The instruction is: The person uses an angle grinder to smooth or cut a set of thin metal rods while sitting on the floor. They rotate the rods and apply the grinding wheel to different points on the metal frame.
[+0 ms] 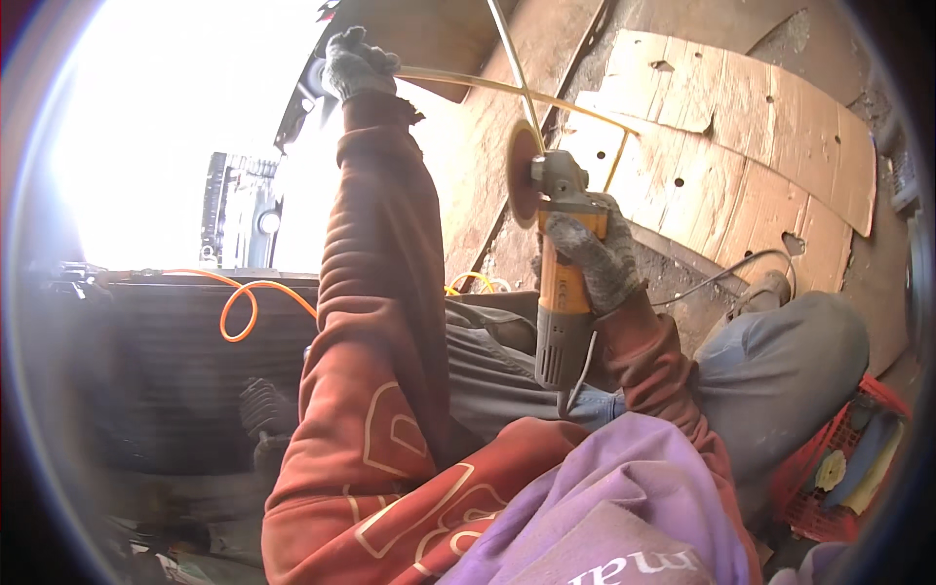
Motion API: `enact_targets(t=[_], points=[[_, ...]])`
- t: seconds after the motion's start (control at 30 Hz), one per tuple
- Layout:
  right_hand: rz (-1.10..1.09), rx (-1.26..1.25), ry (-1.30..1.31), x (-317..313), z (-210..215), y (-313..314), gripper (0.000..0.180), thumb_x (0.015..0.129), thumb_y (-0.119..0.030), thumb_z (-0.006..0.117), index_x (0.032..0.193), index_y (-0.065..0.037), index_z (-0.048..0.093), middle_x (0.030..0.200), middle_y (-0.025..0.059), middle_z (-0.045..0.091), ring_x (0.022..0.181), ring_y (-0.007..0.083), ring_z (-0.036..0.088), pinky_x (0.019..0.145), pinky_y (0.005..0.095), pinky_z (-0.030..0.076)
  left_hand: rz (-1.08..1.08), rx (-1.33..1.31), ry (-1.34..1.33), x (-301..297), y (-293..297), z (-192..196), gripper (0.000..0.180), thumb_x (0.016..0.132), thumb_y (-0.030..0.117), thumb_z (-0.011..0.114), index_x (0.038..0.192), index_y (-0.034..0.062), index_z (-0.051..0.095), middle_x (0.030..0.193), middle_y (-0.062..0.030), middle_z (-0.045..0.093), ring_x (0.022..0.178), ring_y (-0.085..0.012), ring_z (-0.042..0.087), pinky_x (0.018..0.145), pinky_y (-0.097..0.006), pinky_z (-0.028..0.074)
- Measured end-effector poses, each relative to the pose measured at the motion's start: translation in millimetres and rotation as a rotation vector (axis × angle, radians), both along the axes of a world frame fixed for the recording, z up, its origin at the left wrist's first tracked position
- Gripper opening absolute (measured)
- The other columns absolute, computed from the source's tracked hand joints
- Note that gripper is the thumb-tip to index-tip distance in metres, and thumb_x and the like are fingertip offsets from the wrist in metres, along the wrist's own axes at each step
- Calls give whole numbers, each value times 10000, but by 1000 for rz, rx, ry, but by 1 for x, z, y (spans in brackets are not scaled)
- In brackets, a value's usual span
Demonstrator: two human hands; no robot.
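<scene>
My right hand [603, 255], in a grey knit glove, is wrapped round the body of a yellow and grey angle grinder [563, 292]. The grinder stands nearly upright, its brown disc [523, 174] at the top facing left. Up at the far left, my gloved left hand [359, 68] is closed at the end of a thin metal frame [468, 80] made of crossing bars. One bar passes right beside the disc; whether they touch I cannot tell. The grinder's grey cord [587, 366] hangs from its lower end.
Flattened cardboard [721, 136] with holes lies on the floor at the far right. A red plastic crate [814, 497] holding several items stands by my right knee. An orange coiled hose [255, 292] runs along a dark ribbed surface [185, 361] on the left. Glare fills the upper left.
</scene>
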State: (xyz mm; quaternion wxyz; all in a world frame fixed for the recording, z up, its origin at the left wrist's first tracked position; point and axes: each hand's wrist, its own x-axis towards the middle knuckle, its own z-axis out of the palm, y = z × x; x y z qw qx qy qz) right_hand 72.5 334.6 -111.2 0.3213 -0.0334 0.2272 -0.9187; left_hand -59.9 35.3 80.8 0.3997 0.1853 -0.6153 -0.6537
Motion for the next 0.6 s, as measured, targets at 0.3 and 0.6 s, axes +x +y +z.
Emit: enact_targets(t=[0.3,0.6], points=[[-23,154,174,-1,1,3,441,816,-196,698,1166,-80,456,875,106,609,658,187,635,536,322,558,40,60,172,84,52,-40,273,927,284,483,914,40,605,462,28,273,364,-140,278,381,-317,259],[132,170,92,33,7,-34,444,798,-98,724,1160,-54,470,936,86,620,740,158,631,599,300,555,-9,40,212,153,105,-71,257,915,280,513,896,36,594,445,33,311,335,-109,249,361,-295,264]])
